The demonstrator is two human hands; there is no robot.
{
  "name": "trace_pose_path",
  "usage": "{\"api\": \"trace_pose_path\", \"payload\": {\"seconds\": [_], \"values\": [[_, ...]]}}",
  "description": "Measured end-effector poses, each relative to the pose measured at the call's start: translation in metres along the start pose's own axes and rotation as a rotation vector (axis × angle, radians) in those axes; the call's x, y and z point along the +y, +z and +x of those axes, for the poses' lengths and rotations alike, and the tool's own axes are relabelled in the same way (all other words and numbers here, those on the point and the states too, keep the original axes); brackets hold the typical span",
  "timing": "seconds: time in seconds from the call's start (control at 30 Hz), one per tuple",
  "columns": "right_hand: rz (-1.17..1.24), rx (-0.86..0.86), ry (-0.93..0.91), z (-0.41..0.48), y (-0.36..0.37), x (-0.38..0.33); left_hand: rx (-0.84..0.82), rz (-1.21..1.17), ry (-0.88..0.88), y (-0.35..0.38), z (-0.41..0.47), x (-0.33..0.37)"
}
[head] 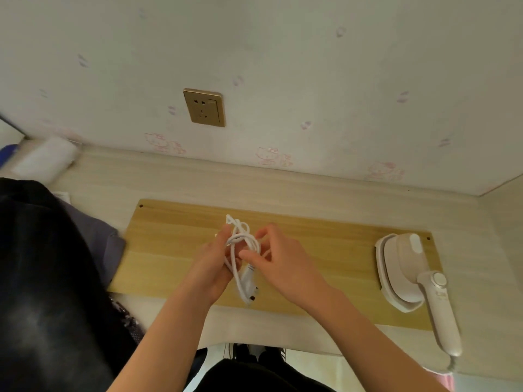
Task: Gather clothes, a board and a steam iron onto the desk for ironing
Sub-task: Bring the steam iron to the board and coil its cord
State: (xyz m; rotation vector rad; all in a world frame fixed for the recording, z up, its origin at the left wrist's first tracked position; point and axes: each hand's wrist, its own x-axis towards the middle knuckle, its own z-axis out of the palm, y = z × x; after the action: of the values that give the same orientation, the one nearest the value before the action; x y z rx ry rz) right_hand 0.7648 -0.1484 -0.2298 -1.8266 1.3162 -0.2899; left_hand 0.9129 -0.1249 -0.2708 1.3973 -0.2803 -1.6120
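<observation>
Two hands pinch a white cord [240,241] above the middle of the board [175,250]: the left hand [213,268] holds the loops, the right hand [288,267] nips one strand. The cord looks light and floppy. The steam iron [402,273] lies at the right end of the board, hard and smooth. Its long handle [441,315] points toward the near edge of the bench [198,182]. Grab it there.

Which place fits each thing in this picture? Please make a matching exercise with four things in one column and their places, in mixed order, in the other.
Things:
1. steam iron
2. white cord
3. dark clothes
4. wall socket

Places:
A. on the wall above the desk
B. held between the left hand and the right hand
C. at the right end of the board
D. piled at the left of the desk

Pairs: 1-C, 2-B, 3-D, 4-A
</observation>
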Motion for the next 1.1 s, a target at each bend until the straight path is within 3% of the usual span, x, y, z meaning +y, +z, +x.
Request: {"api": "trace_pose_path", "payload": {"seconds": [0.17,0.3,0.47,0.63,0.8,0.9,0.97,1.1], "values": [[0.263,0.014,0.09,0.007,-0.006,0.005,-0.143,-0.024,0.039,0.006,-0.01,0.004],[0.241,0.087,0.038,0.013,-0.011,0.006,-0.227,0.119,0.079,0.007,-0.019,0.003],[0.05,0.223,-0.051,0.016,-0.025,0.007,-0.051,0.266,0.128,-0.001,-0.023,0.004],[-0.149,0.218,-0.105,0.019,-0.045,0.011,0.114,0.337,0.258,-0.015,-0.025,0.009],[-0.142,0.077,-0.159,0.03,-0.059,0.012,0.322,0.619,0.395,-0.03,-0.026,0.018],[-0.098,-0.083,-0.2,0.039,-0.066,0.008,0.364,0.727,0.518,-0.035,-0.033,0.027],[0.028,-0.196,-0.214,0.046,-0.071,0.0,0.331,0.631,0.569,-0.036,-0.038,0.035],[0.321,-0.348,-0.161,0.065,-0.069,-0.02,0.234,0.213,0.563,-0.031,-0.039,0.055]]}}
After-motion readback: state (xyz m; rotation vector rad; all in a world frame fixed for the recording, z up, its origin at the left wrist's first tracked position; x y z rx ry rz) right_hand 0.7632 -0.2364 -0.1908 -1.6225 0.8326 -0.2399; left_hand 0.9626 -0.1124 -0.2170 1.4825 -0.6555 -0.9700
